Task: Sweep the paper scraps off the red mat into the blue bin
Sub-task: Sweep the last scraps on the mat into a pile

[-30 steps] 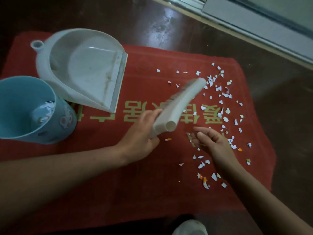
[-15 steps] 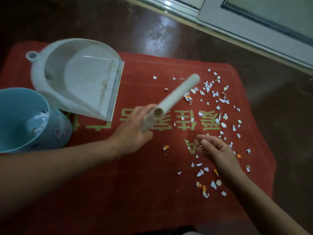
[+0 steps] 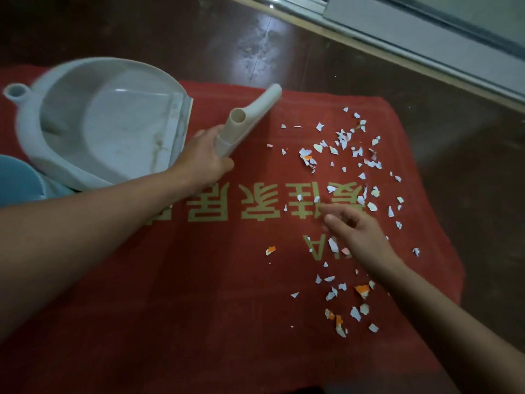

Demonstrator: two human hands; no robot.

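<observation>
We see the left hand [image 3: 204, 159] curled round the lower end of a white brush [image 3: 250, 118], gripping it just beside the lip of the white dustpan [image 3: 113, 129]. The brush's hollow handle end faces us and its body slants away toward the far edge of the red mat [image 3: 199, 294]. The dustpan lies on the mat's far left corner with its mouth turned toward the middle. The blue bin [image 3: 17, 177] shows only as a slice at the left edge of the view, just beside the dustpan. The paper scraps [image 3: 345, 143], white with a few orange ones, lie scattered over the right half of the mat, from the far edge down toward us. The right hand [image 3: 358, 234] hangs low among them, near the gold lettering, fingers loosely bent and pointing left, with nothing in them that we can make out. Around the mat we see a dark glossy floor [image 3: 170, 32], and a pale door frame [image 3: 426, 27] crosses the upper right corner.
</observation>
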